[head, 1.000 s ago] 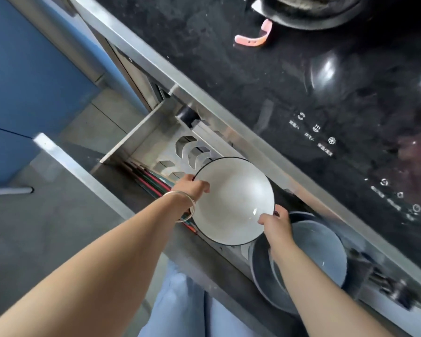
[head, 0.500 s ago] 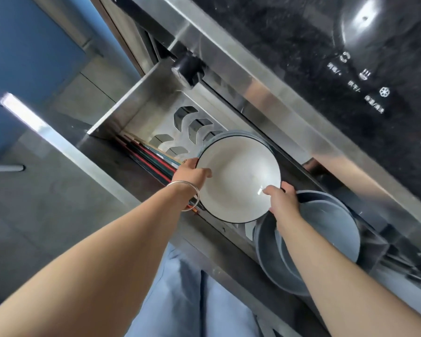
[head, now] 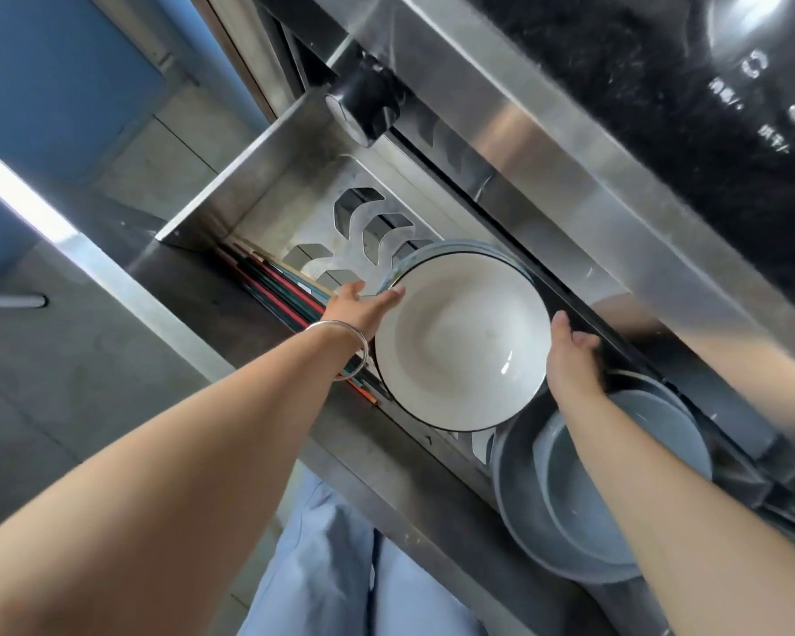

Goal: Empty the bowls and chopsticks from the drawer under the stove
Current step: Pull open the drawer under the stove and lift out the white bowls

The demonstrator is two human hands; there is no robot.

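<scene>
A white bowl with a dark rim (head: 460, 342) sits tilted in the open steel drawer (head: 230, 204), on top of another bowl whose grey edge (head: 469, 244) shows behind it. My left hand (head: 363, 307) reaches along the bowl's left rim with fingers stretched and apart. My right hand (head: 570, 355) lies flat against the bowl's right rim. Neither hand visibly closes on it. Several coloured chopsticks (head: 276, 286) lie along the drawer's left side. Two nested grey bowls (head: 570, 507) stand in the drawer to the right, partly under my right forearm.
The black stove top (head: 662, 84) with touch controls overhangs the drawer. A black knob (head: 363, 107) sticks out at the drawer's back corner. The drawer's steel front (head: 111, 286) runs diagonally at the left. Blue cabinet doors (head: 42, 84) stand beyond. My light blue trousers (head: 340, 566) are below.
The view has dropped closer to the drawer. Both hands have loosened from gripping the white bowl's rim to lying stretched against its sides, and the bowl has sunk onto the one beneath.
</scene>
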